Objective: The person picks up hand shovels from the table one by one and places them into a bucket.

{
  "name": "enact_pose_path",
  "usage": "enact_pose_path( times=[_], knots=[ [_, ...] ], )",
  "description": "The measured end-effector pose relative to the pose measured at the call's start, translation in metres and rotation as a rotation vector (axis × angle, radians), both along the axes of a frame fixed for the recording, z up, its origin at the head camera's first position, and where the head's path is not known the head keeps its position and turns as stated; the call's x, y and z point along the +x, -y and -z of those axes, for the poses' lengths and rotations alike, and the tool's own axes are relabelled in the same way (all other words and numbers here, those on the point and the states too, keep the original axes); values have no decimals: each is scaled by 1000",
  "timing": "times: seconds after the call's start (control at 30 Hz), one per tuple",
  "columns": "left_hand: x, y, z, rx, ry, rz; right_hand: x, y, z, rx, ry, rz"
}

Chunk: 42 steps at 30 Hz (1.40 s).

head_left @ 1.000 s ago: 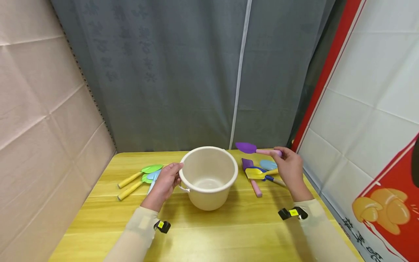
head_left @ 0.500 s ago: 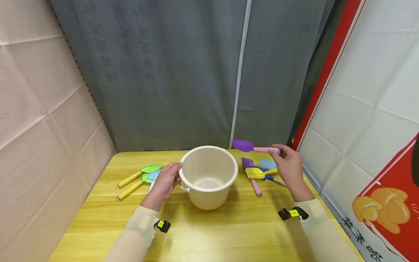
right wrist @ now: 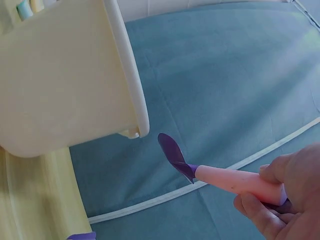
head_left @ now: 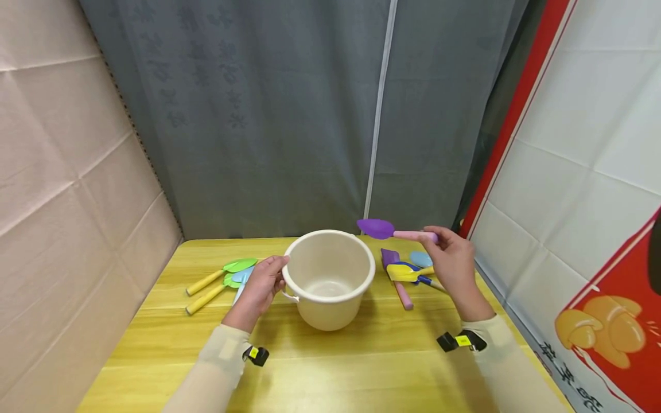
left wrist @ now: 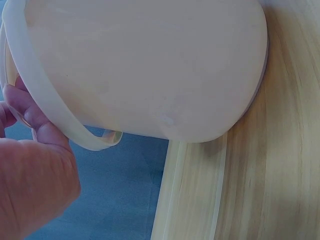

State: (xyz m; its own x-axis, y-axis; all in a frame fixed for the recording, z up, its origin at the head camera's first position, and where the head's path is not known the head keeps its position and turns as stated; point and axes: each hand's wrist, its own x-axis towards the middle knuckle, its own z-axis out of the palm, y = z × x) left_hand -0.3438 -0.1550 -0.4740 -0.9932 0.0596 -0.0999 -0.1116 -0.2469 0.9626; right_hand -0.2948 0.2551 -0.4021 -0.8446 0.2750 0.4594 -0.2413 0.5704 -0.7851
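Note:
A cream plastic bucket [head_left: 329,312] stands upright in the middle of the table. My left hand [head_left: 262,282] grips its rim on the left side, thumb over the edge; the left wrist view shows the fingers [left wrist: 37,117] curled at the rim. In my right hand [head_left: 454,264] is a toy shovel [head_left: 377,229] with a purple blade and pink handle, pinched near the handle's end. Its blade points left, raised above the table and close to the bucket's right rim. The right wrist view shows the shovel [right wrist: 172,152] apart from the bucket [right wrist: 65,75].
Right of the bucket lie a purple shovel [head_left: 402,293], a yellow shovel [head_left: 404,273], and blue ones partly under it. On the left are green shovels [head_left: 240,265] with yellow handles and a light blue one [head_left: 242,276]. A grey curtain [head_left: 279,143] hangs behind the table [head_left: 330,378].
My right hand has moved slightly left, carrying the purple shovel toward the bucket and a little up. The left hand and the bucket have stayed in place.

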Motion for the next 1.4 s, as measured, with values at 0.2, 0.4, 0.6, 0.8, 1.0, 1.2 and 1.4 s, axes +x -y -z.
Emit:
enact_pose_path(
  times=[0.2, 0.4, 0.6, 0.8, 1.0, 1.2, 1.4],
  knots=[
    [0, 0, 0, 5, -3, 0, 3, 5, -2, 24, -23, -27],
    [0, 0, 0, 4, -2, 1, 7, 10, -7, 15, -13, -31],
    [1, 0, 0, 8, 2, -2, 10, 14, -11, 26, -10, -37],
    [1, 0, -1, -8, 0, -2, 14, 19, -15, 34, -23, -78],
    [1, -1, -1, -3, 0, -4, 13, 21, -16, 58, -38, -114],
    [1, -1, -1, 8, 4, -5, 12, 24, -16, 57, -46, -143],
    [1, -2, -1, -2, 5, -11, 14, 29, -16, 35, -23, -171]
  ],
)
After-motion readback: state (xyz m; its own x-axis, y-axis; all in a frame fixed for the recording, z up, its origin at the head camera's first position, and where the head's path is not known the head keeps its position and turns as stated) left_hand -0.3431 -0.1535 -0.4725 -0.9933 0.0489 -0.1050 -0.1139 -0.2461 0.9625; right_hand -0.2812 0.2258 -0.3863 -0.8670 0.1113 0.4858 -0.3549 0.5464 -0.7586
